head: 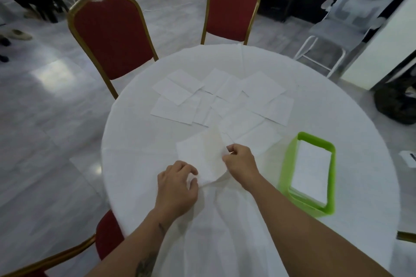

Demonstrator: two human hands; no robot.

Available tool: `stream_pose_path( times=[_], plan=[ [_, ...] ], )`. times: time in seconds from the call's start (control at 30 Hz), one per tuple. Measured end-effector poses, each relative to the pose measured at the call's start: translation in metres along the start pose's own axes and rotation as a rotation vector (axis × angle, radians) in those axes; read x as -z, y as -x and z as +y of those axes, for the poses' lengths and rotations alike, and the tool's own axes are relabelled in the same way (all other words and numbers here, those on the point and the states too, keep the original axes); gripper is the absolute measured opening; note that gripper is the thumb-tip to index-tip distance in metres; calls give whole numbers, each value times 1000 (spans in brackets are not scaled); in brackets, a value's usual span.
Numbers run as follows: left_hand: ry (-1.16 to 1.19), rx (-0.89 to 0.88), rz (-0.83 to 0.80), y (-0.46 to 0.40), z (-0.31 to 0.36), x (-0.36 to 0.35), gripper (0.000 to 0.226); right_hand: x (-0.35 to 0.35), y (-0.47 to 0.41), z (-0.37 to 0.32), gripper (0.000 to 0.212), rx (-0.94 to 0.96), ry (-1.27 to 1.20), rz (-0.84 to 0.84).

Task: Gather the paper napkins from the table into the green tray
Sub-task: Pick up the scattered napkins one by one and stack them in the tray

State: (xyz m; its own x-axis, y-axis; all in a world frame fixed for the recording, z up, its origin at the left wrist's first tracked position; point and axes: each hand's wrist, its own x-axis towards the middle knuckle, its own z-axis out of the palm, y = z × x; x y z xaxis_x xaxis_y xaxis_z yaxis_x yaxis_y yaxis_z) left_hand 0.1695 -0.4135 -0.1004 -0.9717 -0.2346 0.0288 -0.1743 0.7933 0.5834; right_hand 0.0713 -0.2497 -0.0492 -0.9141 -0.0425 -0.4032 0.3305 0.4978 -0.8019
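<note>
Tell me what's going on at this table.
A person is clearing paper napkins off a round table. Both hands hold one napkin: the left hand at its near corner, the right hand at its right edge. Many more napkins lie spread and overlapping farther back. The green tray to the right already holds a stack of them, so the job is partly done.

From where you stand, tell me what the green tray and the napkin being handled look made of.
Green tray: likely plastic, smooth, slightly translucent walls. Napkin: thin matte paper, bending limply between the left hand and right hand.
</note>
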Motion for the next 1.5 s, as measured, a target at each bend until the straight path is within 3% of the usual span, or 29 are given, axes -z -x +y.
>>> stream_pose_path(
  times=[0.13,0.23,0.33,0.5,0.6,0.7,0.83,0.97,1.1,1.33,1.5],
  plan=[
    [25,89,32,1,-3,6,15,-7,10,-7,18,161,236,-122],
    [38,126,55,0,-7,10,19,-16,15,-4,23,181,228,-273],
    [66,159,83,-2,-10,11,22,-22,10,5,24,119,192,-174],
    [-7,155,-23,-7,-15,8,38,-42,-2,18,44,24,387,-85],
    [-97,133,-65,-7,-19,3,43,-57,-5,11,28,9,405,-61],
    [-119,127,-55,-5,-20,0,43,-69,-6,1,7,-38,354,-41],
    [-114,116,-39,-5,-21,-1,44,-74,-8,-5,5,-87,188,-12],
    [-129,95,-49,-5,-24,-2,43,-70,-10,-5,20,-156,-8,-29],
    [-124,70,-48,-5,-23,-1,44,-62,-10,-3,19,-95,-71,1],
    [131,-27,77,-17,7,6,31,-16,3,1,8,1,-188,102],
    [336,-74,37,-37,56,1,26,55,10,9,6,60,-190,283]
  ],
)
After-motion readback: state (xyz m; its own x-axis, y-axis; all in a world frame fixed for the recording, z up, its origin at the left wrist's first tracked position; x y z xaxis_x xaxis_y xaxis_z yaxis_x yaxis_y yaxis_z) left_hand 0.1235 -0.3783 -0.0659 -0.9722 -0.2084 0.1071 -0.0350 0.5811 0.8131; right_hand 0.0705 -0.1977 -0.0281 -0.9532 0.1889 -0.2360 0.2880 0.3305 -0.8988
